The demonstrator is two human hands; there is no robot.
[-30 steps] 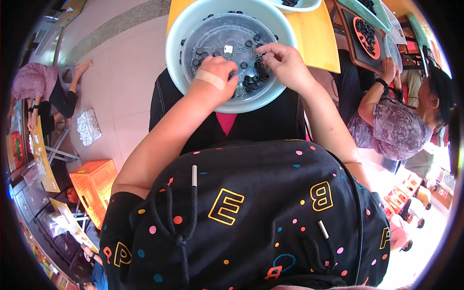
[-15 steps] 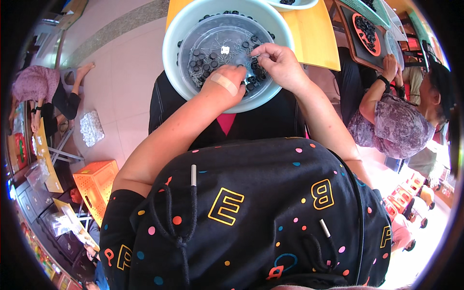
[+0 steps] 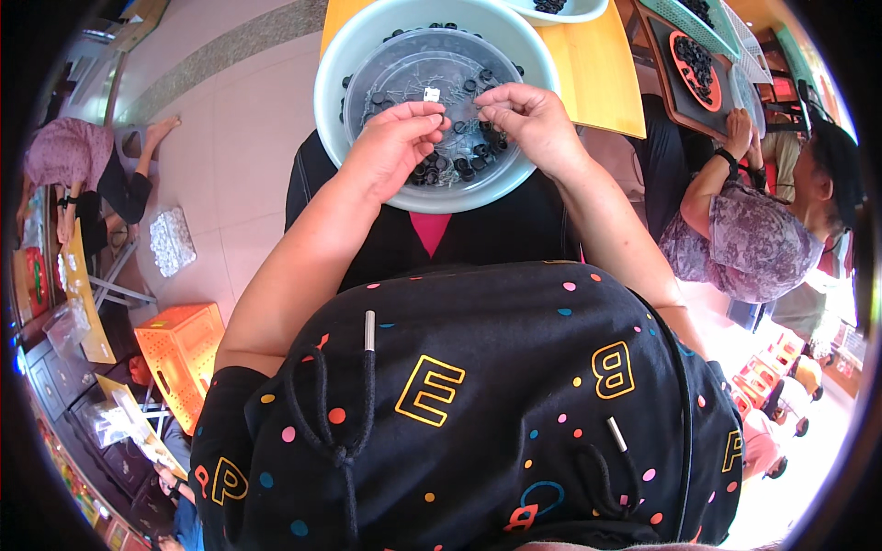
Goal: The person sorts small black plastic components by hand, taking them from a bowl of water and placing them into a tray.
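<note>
On my lap and against the table edge rests a pale green basin [image 3: 328,87] with a clear shallow tub [image 3: 404,57] inside it. Black round caps [image 3: 469,168] and thin metal pins lie in the tub, along with a small white piece [image 3: 432,95]. My left hand [image 3: 393,147] hovers over the tub's left side, thumb and fingertips pinched together. Opposite it, my right hand [image 3: 535,124] is pinched above the right side, its fingertips facing the left ones with a gap between. What either pinch holds is too small to make out.
A yellow table [image 3: 597,78] carries the basin's far side and another pale bowl [image 3: 574,13]. To the right, a person [image 3: 749,225] sits by a tray with an orange dish [image 3: 695,69] of black parts. An orange crate [image 3: 182,354] and a white bag [image 3: 173,241] stand at left.
My left hand has risen out of the caps in the tub and moved up and left, away from my right hand. The right hand stays pinched in nearly the same place.
</note>
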